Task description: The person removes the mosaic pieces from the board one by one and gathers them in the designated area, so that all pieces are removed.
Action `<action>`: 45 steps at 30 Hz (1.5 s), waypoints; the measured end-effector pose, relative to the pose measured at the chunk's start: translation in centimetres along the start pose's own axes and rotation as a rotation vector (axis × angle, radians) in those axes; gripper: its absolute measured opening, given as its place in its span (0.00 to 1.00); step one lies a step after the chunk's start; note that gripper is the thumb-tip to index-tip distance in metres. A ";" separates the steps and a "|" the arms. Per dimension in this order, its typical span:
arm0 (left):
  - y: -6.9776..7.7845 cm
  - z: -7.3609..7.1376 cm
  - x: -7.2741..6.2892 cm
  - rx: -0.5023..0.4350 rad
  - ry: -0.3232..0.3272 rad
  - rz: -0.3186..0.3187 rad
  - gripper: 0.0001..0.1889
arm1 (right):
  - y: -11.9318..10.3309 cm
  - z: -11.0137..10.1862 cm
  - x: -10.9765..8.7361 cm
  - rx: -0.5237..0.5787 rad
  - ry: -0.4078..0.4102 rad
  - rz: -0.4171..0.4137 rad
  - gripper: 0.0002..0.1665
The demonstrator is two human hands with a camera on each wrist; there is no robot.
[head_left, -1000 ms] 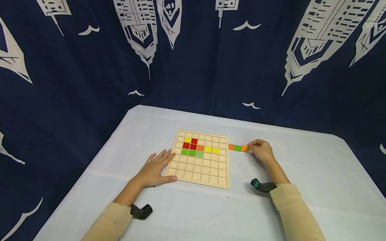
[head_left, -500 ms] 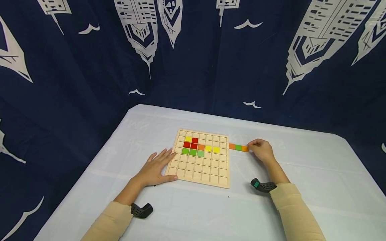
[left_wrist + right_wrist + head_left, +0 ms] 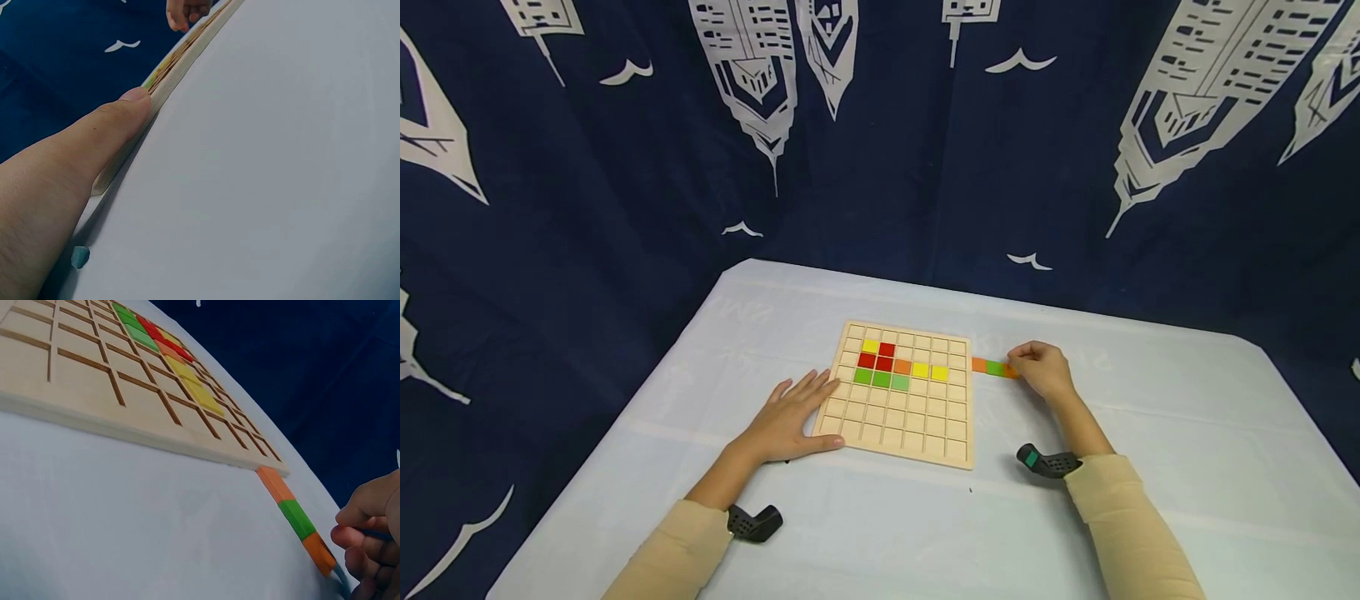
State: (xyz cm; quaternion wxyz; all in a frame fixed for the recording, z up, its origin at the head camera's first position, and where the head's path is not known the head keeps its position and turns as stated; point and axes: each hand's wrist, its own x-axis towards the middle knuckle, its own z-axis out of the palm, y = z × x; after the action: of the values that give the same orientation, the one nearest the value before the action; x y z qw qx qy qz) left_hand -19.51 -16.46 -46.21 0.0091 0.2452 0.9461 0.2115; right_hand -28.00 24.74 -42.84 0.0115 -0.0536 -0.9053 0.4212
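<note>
My left hand (image 3: 790,421) lies spread over the left side of a square wooden grid board (image 3: 913,430), its thumb along the near edge in the left wrist view. Several coloured tiles sit in the board's cells: yellow ones (image 3: 920,370), red ones (image 3: 884,364), green ones (image 3: 882,379) and an orange one (image 3: 902,367). My right hand (image 3: 1042,368) hovers over the outer end of a row beside the board. That row has an orange tile (image 3: 274,482), a green tile (image 3: 297,519) and another orange tile (image 3: 319,554). Its thumb and index tips meet close over this last tile, holding nothing visible.
A white cloth (image 3: 887,533) covers the table. Behind it hangs a dark blue backdrop (image 3: 910,183) with white building prints. Black wrist devices (image 3: 756,523) are on both arms. A small dark speck (image 3: 970,490) lies in front of the board.
My right hand's fingers have left the outer orange tile's edge and moved slightly left and up, over it. The tile stays in the row. My left hand keeps its place on the board.
</note>
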 end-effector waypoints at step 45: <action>-0.3 0.0 0.0 -0.001 0.000 0.013 0.50 | -6.4 8.2 0.1 0.189 -0.106 -0.148 0.09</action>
State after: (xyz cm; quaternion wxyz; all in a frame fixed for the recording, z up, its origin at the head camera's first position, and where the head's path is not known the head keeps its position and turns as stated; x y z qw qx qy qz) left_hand -19.62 -16.66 -46.35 0.0079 0.2515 0.9443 0.2121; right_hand -29.25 14.44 -43.21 -0.0004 0.0368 -0.8624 0.5049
